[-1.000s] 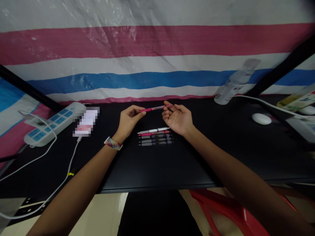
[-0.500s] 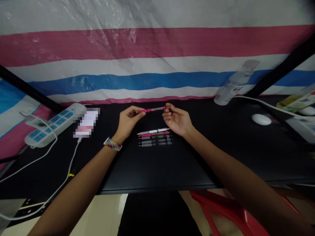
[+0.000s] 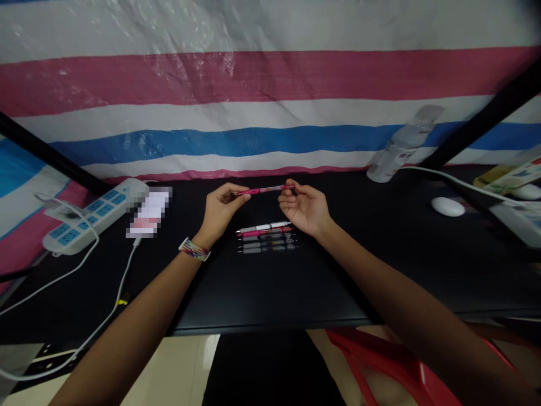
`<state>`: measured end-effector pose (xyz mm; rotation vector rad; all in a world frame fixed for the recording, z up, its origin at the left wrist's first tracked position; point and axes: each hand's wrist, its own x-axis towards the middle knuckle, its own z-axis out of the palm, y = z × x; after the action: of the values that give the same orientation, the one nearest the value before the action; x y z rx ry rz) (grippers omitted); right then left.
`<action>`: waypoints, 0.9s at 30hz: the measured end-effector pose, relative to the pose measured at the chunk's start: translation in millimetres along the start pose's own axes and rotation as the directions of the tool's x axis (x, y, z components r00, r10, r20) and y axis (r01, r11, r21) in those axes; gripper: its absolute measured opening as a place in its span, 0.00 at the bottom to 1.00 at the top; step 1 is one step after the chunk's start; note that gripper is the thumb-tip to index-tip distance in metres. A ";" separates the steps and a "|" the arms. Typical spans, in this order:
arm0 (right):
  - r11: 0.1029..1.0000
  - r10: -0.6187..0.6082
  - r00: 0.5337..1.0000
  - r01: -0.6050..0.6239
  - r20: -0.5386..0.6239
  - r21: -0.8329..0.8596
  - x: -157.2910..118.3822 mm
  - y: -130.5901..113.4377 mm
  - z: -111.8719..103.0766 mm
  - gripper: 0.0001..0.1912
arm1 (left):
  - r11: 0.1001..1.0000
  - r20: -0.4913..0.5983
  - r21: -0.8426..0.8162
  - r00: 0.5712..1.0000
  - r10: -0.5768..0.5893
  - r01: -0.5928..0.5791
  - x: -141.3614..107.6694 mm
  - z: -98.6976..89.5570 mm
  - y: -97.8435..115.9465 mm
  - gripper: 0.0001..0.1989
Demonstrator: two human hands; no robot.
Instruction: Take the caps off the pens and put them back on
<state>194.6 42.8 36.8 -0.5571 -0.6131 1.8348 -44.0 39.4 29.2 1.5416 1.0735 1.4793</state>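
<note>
Both forearms reach in from the lower corners and meet over the middle of the black surface (image 3: 262, 287). The left hand (image 3: 220, 211) sits palm-in with a beaded multicoloured wristband (image 3: 194, 248) at the wrist, its grip pinching one end of a slim pink pen (image 3: 262, 190) between thumb and fingers. The right hand (image 3: 305, 207) is turned palm-up, fingers curled, and its grip pinches the pen's other end. The pen hangs level between the two hands, lifted clear of the surface, a thin glossy plastic barrel running left to right.

Directly below it, lying on the surface, is a neat row of pens (image 3: 267, 237): a white one, a pink one, then darker ones, all parallel and just beside one another, close to the heel of the right hand.

Off to the left a white power strip (image 3: 91, 215) with blue sockets rests at an angle, a white cable (image 3: 112, 307) trailing down past the front edge. Far right, a clear plastic bottle (image 3: 399, 148) leans against the striped woven tarpaulin (image 3: 270, 113), pink, white and blue, crinkled and shiny. A smooth white oval mouse (image 3: 448, 207) sits near it. A red plastic chair (image 3: 380, 366) shows below the surface's edge.
</note>
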 end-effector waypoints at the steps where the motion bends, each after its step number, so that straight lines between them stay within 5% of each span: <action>1: 1.000 -0.001 1.000 0.001 -0.005 -0.014 0.7 0.2 -0.4 0.06 | 1.000 -0.003 -0.005 1.000 0.001 -0.001 0.2 0.0 0.0 0.13; 17: 0.994 0.020 1.000 -0.018 -0.017 0.105 -2.2 -1.8 1.2 0.11 | 0.999 -0.005 -0.042 1.000 -0.008 0.008 -0.2 1.2 0.4 0.15; 27: 0.998 -0.029 0.999 0.027 -0.040 -0.058 1.3 3.3 -0.5 0.08 | 1.000 -0.006 -0.024 1.000 0.002 -0.002 -0.1 -0.4 0.9 0.14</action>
<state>192.2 43.1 34.2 -0.6199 -0.6445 1.7797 -44.3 38.9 30.0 1.5229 1.0538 1.4939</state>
